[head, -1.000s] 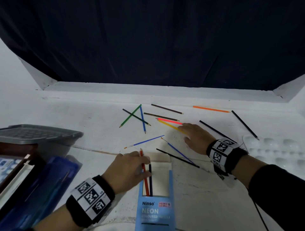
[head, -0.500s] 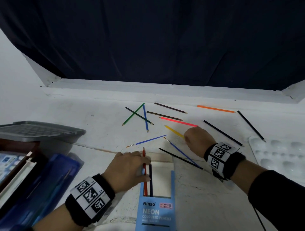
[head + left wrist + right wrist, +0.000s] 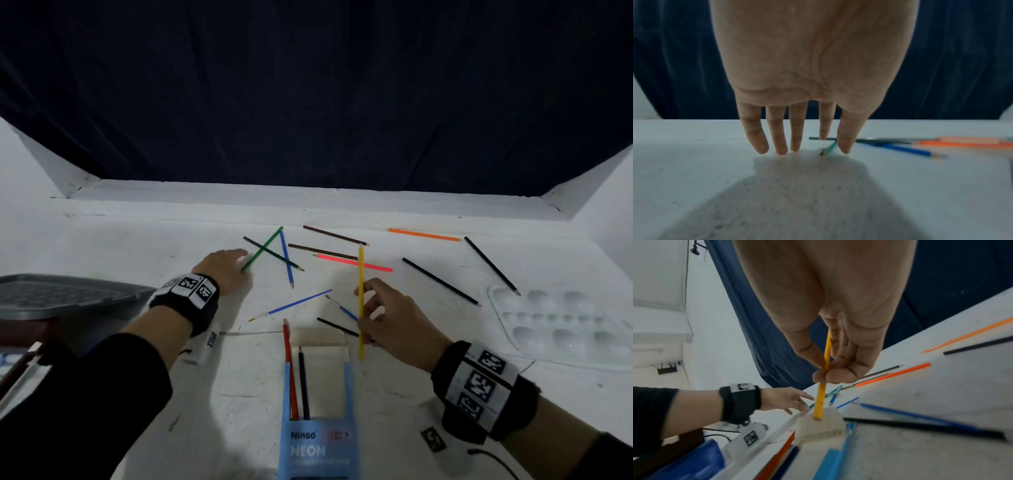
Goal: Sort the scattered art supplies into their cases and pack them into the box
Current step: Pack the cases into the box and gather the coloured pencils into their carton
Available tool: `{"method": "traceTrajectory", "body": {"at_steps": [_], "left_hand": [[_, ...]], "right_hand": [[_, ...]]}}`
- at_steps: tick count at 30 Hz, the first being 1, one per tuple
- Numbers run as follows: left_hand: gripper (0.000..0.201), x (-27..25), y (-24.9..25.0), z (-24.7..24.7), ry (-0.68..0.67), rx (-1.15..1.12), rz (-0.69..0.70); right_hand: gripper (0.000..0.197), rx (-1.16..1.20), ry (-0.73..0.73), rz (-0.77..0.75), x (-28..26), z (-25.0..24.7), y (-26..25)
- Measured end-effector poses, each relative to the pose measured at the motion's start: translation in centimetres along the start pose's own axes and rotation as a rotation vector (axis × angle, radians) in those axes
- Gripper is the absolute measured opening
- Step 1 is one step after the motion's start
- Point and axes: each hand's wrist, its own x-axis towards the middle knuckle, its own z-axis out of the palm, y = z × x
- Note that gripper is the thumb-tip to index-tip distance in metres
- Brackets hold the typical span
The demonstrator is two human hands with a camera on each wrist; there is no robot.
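My right hand point(image 3: 368, 310) point(image 3: 827, 369) pinches a yellow pencil point(image 3: 361, 301) point(image 3: 822, 395) between thumb and fingers. It holds the pencil off the table, its blunt end over the open flap of the blue pencil case point(image 3: 318, 448) point(image 3: 830, 459). A red pencil point(image 3: 289, 370) and a dark blue one point(image 3: 303, 383) lie in the case. My left hand point(image 3: 227, 267) point(image 3: 807, 146) reaches with straight fingers to the near end of a green pencil point(image 3: 262, 249) point(image 3: 830, 147). More pencils and two blue brushes point(image 3: 291, 305) lie scattered on the white table point(image 3: 137, 240).
A grey box lid point(image 3: 68, 294) and a blue case point(image 3: 684, 464) sit at the left edge. A white paint palette point(image 3: 561, 325) lies at the right. Black pencils point(image 3: 440, 281) lie between the palette and my right hand. A dark curtain point(image 3: 308, 102) hangs behind the table.
My right hand picked up the yellow pencil and carried it back toward the case. My left hand left the case and reached forward to the green pencil.
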Motion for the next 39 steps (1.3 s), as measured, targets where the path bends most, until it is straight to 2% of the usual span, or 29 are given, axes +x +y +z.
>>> {"method": "traceTrajectory", "body": {"at_steps": [2,4,7,13,18,22,24,28,32,36,39], "left_hand": [[0.02,0.8,-0.2,0.6,-0.022,0.148,-0.01],[0.031,1.2,-0.3,1.2,0.029,0.236,-0.022],[0.029,0.6,0.3,1.4,0.069,0.335,-0.047],[0.024,-4.0,1.0,0.9,0.103,0.254,-0.061],[0.023,-10.3,0.5,-0.7,0.202,0.052,-0.005],[0.013,-15.1,0.8,-3.5,0.426,-0.158,0.129],[0.009,-16.7,1.3,-5.0,0.478,-0.298,0.161],[0.005,-17.8,2.7,-6.6,0.471,-0.68,0.167],[0.006,-18.0,4.5,-7.2,0.465,-0.907,0.206],[0.012,-17.1,6.9,-6.9,0.367,-0.953,0.226],[0.017,-15.1,7.9,-4.9,0.261,-0.865,0.233]], "right_hand": [[0.02,0.067,-0.023,0.017,-0.9,0.9,-0.2],[0.013,0.095,-0.063,0.034,-1.6,1.9,0.1],[0.002,0.1,-0.106,0.071,-2.2,3.4,0.9],[0.01,0.098,-0.136,0.088,-2.3,4.7,1.0],[0.007,0.112,-0.143,0.09,-2.1,5.1,0.8],[0.011,0.128,-0.178,0.127,-1.8,5.6,0.6],[0.016,0.073,-0.201,0.124,-1.6,6.0,0.5],[0.031,0.025,-0.18,0.147,-1.3,6.8,0.3],[0.047,0.068,-0.178,0.125,-1.8,7.2,-0.3],[0.033,0.027,-0.194,0.127,-1.9,7.1,-0.4],[0.035,0.0,-0.198,0.144,-1.9,6.6,-0.1]]}}
